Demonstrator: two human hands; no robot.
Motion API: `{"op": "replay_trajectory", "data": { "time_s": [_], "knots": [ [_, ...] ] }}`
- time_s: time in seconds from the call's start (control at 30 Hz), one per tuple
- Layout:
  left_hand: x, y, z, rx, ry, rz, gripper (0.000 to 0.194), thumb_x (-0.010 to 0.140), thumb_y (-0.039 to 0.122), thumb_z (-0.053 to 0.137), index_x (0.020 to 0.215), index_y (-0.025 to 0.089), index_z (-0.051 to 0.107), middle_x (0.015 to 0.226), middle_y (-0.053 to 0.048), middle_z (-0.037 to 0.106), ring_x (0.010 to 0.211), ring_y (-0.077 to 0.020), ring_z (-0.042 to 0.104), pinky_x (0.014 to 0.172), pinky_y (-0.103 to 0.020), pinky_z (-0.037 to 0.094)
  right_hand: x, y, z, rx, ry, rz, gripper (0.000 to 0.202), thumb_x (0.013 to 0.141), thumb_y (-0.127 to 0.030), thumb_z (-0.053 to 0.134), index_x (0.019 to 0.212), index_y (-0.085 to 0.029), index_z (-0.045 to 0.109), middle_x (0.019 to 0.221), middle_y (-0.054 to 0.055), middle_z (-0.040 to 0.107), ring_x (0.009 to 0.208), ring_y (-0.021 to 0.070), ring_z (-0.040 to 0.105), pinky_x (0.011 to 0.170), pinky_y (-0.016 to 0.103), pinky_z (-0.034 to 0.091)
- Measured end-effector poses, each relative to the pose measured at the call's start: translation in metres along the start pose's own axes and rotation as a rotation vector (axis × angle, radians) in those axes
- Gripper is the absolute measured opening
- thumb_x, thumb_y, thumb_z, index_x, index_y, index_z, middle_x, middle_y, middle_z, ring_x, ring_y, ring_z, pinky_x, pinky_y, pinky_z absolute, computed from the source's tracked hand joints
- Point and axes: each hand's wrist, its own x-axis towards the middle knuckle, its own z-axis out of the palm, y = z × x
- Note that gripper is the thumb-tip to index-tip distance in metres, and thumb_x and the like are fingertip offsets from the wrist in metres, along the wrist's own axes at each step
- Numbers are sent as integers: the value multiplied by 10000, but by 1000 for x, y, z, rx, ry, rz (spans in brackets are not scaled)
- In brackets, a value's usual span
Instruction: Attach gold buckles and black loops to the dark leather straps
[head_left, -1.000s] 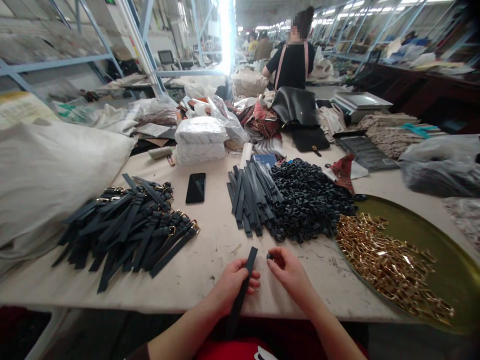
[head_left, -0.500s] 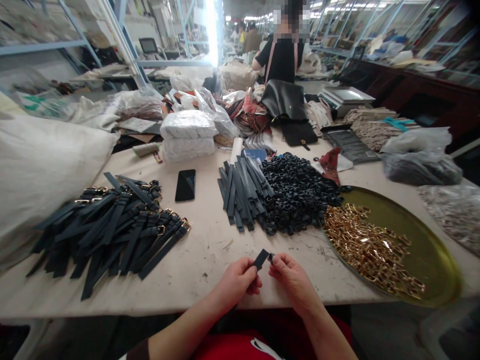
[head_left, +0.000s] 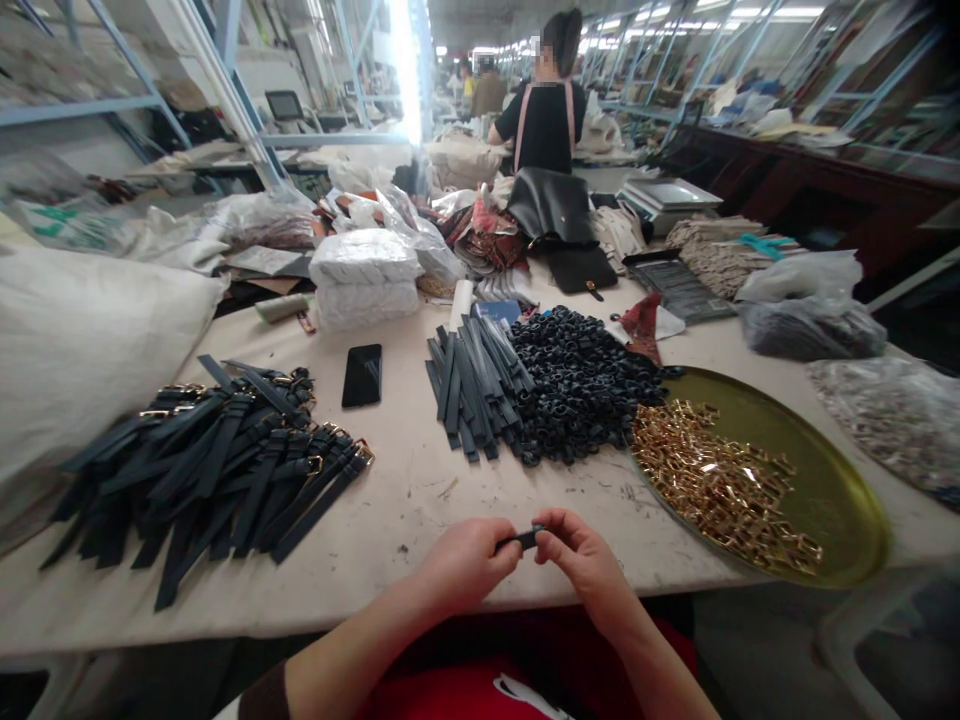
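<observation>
A short dark leather strap point(head_left: 523, 541) is pinched in my left hand point(head_left: 469, 562), just above the table's front edge. My right hand point(head_left: 579, 556) has its thumb and fingers closed on a small dark leather loop point(head_left: 538, 529) at the strap's right end; fingers partly cover it. Beyond my hands lie a stack of plain dark leather strips point(head_left: 472, 390) and a heap of small dark loops point(head_left: 581, 385). Gold metal buckles point(head_left: 712, 485) are heaped on a round gold-coloured tray point(head_left: 851, 500) to the right. At left, dark straps with gold buckles point(head_left: 225, 470) form a loose pile.
A black phone point(head_left: 362, 375) lies between the piles. Farther back are plastic-wrapped white packs point(head_left: 365, 280), a black leather bag point(head_left: 553, 215) and grey plastic bags point(head_left: 810, 305). A big white sack point(head_left: 97, 350) stands at left. Another person point(head_left: 545, 125) is beyond the table, back turned.
My right hand has brought the loop to the strap's end, where there was a small gap before. The strap has tipped flatter, and the view has shifted slightly.
</observation>
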Motion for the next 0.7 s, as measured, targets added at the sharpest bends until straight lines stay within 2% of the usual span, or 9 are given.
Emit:
{"op": "replay_trajectory", "data": {
  "time_s": [0.07,0.13,0.23,0.33,0.43,0.47,0.53,0.6,0.7],
  "knots": [
    [0,2,0,-82,-74,-10,273,802,318,376,710,172,589,534,29,503,481,-99,421,462,-196,251,-2,-2,-2,11,-50,36,290,642,-421,660,785,-176,598,578,-27,572,558,131,522,598,268,410],
    [-2,4,0,-187,-137,-32,270,813,315,356,856,173,582,581,31,537,493,-96,462,478,-183,299,-4,-2,-4,34,-17,42,280,656,-409,653,794,-172,597,548,-36,561,553,129,521,607,266,400],
    [-4,6,1,-284,-186,-47,352,822,297,349,1137,197,469,640,36,548,504,-93,468,506,-182,334,-6,0,-6,109,46,30,252,683,-373,643,824,-171,588,565,-44,548,557,115,517,615,250,393],
    [-1,8,7,-307,-142,-1,425,842,324,325,1244,197,380,587,48,484,522,-104,422,525,-191,332,-7,5,0,200,9,10,248,690,-365,641,827,-167,581,624,-39,548,541,95,502,585,234,394],
    [8,9,13,-344,-65,15,452,848,393,318,1239,180,392,599,41,481,538,-113,414,549,-207,338,-6,8,0,172,-50,-20,277,705,-392,617,854,-164,571,673,-23,557,535,95,500,553,232,404],
    [11,9,14,-343,-46,26,436,841,413,331,1193,182,442,628,31,499,560,-117,428,564,-211,341,-4,8,-7,103,-52,-51,290,716,-406,598,872,-165,566,686,-14,566,543,103,510,544,234,411],
    [17,6,14,-315,0,47,367,817,428,371,1016,179,554,659,19,509,605,-127,446,578,-215,333,2,2,-32,-201,52,-159,294,757,-428,532,897,-171,556,712,7,587,578,127,537,540,241,428],
    [23,3,13,-288,42,35,299,795,406,387,826,170,569,620,28,467,601,-127,433,557,-213,310,14,-9,-70,-713,341,-287,259,814,-401,440,894,-182,554,741,27,604,648,149,560,583,251,439],
    [29,0,18,-298,84,-22,242,765,365,362,697,172,491,557,48,374,544,-116,379,509,-214,269,39,-30,-126,-930,538,-310,164,817,-276,426,862,-174,546,841,74,585,756,195,542,685,318,412]
  ]
}}
